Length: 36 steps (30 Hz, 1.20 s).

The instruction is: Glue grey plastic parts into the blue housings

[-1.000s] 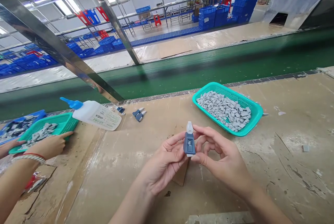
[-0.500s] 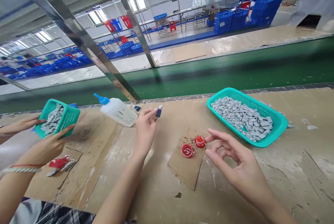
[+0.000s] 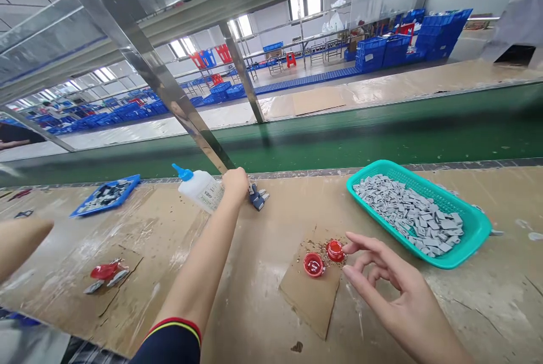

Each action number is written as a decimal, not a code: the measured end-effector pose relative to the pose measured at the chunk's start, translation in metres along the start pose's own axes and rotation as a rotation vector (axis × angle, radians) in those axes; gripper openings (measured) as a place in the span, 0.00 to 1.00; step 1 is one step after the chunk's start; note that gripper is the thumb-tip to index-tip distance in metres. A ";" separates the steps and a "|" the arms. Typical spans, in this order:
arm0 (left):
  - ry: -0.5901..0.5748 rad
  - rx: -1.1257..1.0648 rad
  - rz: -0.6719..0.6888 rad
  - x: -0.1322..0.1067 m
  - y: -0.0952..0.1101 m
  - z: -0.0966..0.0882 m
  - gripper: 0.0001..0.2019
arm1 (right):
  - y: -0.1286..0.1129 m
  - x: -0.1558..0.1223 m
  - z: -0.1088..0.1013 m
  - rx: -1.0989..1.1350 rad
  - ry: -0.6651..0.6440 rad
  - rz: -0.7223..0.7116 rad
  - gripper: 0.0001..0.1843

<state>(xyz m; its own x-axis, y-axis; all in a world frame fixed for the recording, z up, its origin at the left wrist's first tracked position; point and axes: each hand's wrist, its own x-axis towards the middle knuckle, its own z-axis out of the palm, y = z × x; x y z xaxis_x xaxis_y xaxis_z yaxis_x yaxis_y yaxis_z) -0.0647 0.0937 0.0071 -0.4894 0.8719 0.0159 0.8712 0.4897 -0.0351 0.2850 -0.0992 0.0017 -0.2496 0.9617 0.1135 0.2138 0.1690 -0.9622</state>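
My left hand (image 3: 236, 183) is stretched out to the far edge of the bench. Its fingers are curled down onto a small blue and grey plastic part (image 3: 258, 198) that lies with one or two like it, beside a white glue bottle (image 3: 199, 189) with a blue tip. My right hand (image 3: 384, 285) hovers low over the bench, empty, with its fingers loosely apart. Its fingertips are close to two red caps (image 3: 335, 250) holding red liquid, which sit on a scrap of cardboard (image 3: 309, 296).
A teal basket (image 3: 470, 239) of several grey parts (image 3: 407, 214) stands at the right. A blue tray (image 3: 82, 210) of parts lies far left. A co-worker's arm (image 3: 21, 242) and a red cap (image 3: 105, 270) are at the left. A green conveyor (image 3: 339, 132) and a slanted steel post (image 3: 169, 98) lie beyond.
My left hand carried the blue part away from my right hand out to the pile by the glue bottle. The co-worker's teal basket has left the view.
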 end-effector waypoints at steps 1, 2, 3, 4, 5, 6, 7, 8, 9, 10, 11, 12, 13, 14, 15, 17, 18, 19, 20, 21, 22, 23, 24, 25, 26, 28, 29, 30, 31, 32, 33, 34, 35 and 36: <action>-0.027 0.019 -0.036 0.005 -0.001 0.001 0.13 | 0.000 0.000 0.000 0.000 0.000 -0.012 0.19; -0.050 0.031 -0.057 0.008 -0.002 0.002 0.14 | 0.001 0.001 0.000 0.000 -0.001 -0.021 0.19; -0.063 0.038 -0.068 0.010 -0.002 0.003 0.14 | 0.002 0.001 0.000 0.002 0.000 -0.028 0.19; -0.067 0.039 -0.072 0.010 -0.003 0.004 0.14 | 0.003 0.001 -0.001 0.005 0.000 -0.033 0.18; -0.062 0.036 -0.071 0.010 -0.002 0.004 0.14 | 0.004 0.001 -0.001 0.010 -0.001 -0.033 0.18; -0.050 0.028 -0.068 0.008 -0.002 0.003 0.14 | 0.005 0.001 -0.001 0.015 -0.003 -0.030 0.18; -0.031 0.015 -0.062 0.006 -0.001 0.001 0.14 | 0.005 0.000 -0.001 0.018 -0.010 -0.023 0.18; -0.007 -0.003 -0.054 0.002 0.001 -0.002 0.14 | 0.005 0.000 -0.001 0.020 -0.016 -0.016 0.18; 0.023 -0.026 -0.042 -0.003 0.002 -0.007 0.13 | 0.004 0.000 -0.001 0.021 -0.017 -0.011 0.18; 0.059 -0.049 -0.027 -0.011 0.004 -0.014 0.11 | 0.004 0.000 -0.001 0.021 -0.014 -0.008 0.18; 0.102 -0.061 -0.006 -0.022 0.006 -0.021 0.10 | 0.003 0.000 -0.001 0.021 -0.010 -0.009 0.18; 0.156 -0.101 0.031 -0.035 0.007 -0.030 0.10 | 0.001 0.000 -0.001 0.020 -0.006 -0.008 0.18; 0.206 -0.174 0.079 -0.053 0.009 -0.038 0.11 | 0.000 0.000 -0.002 0.021 -0.002 -0.004 0.18; 0.250 -0.254 0.140 -0.074 0.011 -0.045 0.13 | 0.000 0.000 -0.002 0.026 0.000 0.004 0.18; 0.293 -0.556 0.244 -0.099 0.013 -0.050 0.12 | -0.001 0.001 -0.002 0.034 0.003 0.015 0.19; 0.082 -1.170 0.365 -0.154 0.020 -0.054 0.09 | 0.000 0.001 -0.004 0.076 0.017 0.031 0.23; -0.123 -1.436 0.364 -0.182 0.025 -0.053 0.08 | 0.000 0.001 -0.004 0.113 0.021 0.035 0.26; -0.340 -1.645 0.304 -0.208 0.030 -0.050 0.07 | 0.000 0.001 -0.005 0.164 0.017 0.036 0.28; -0.540 -1.798 0.238 -0.232 0.036 -0.047 0.06 | 0.001 0.002 -0.006 0.223 0.003 0.038 0.28; -0.708 -1.910 0.168 -0.251 0.042 -0.043 0.06 | 0.001 0.002 -0.007 0.286 -0.018 0.038 0.28; -0.842 -1.988 0.092 -0.267 0.048 -0.039 0.06 | 0.000 0.003 -0.008 0.343 -0.045 0.037 0.26; -0.936 -2.039 0.021 -0.278 0.053 -0.037 0.06 | 0.000 0.004 -0.008 0.388 -0.068 0.031 0.24; -0.996 -2.071 -0.045 -0.287 0.059 -0.035 0.07 | 0.000 0.004 -0.009 0.419 -0.085 0.022 0.20; -1.029 -2.090 -0.104 -0.292 0.063 -0.034 0.08 | -0.001 0.005 -0.009 0.435 -0.093 0.014 0.15; -1.043 -2.098 -0.155 -0.294 0.067 -0.034 0.09 | -0.002 0.005 -0.010 0.440 -0.095 0.005 0.12; -1.057 -2.097 -0.218 -0.296 0.071 -0.035 0.11 | -0.003 0.005 -0.010 0.440 -0.100 -0.002 0.10; -1.059 -2.096 -0.229 -0.295 0.073 -0.036 0.10 | -0.003 0.005 -0.010 0.441 -0.107 -0.003 0.11; -1.052 -2.093 -0.232 -0.295 0.073 -0.037 0.09 | -0.004 0.004 -0.010 0.444 -0.117 -0.005 0.14; -1.037 -2.088 -0.231 -0.295 0.074 -0.037 0.09 | -0.004 0.004 -0.010 0.448 -0.128 -0.012 0.15; -1.015 -2.082 -0.224 -0.295 0.074 -0.038 0.08 | -0.004 0.004 -0.010 0.456 -0.133 -0.025 0.15; -0.990 -2.072 -0.212 -0.296 0.074 -0.039 0.07 | -0.004 0.004 -0.010 0.466 -0.131 -0.042 0.13; -0.966 -2.059 -0.194 -0.297 0.074 -0.040 0.07 | -0.004 0.003 -0.010 0.475 -0.124 -0.060 0.11; -0.953 -2.044 -0.166 -0.298 0.074 -0.041 0.07 | -0.003 0.003 -0.010 0.487 -0.116 -0.071 0.08; -0.942 -2.034 -0.135 -0.300 0.074 -0.042 0.07 | -0.003 0.003 -0.010 0.506 -0.109 -0.072 0.07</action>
<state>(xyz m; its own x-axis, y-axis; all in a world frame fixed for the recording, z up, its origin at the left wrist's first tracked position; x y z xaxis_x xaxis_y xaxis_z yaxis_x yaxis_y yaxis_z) 0.1480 -0.1314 0.0420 0.1345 0.8953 -0.4247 -0.5945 0.4158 0.6883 0.2932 -0.0942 0.0077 -0.3498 0.9186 0.1836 -0.2843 0.0827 -0.9552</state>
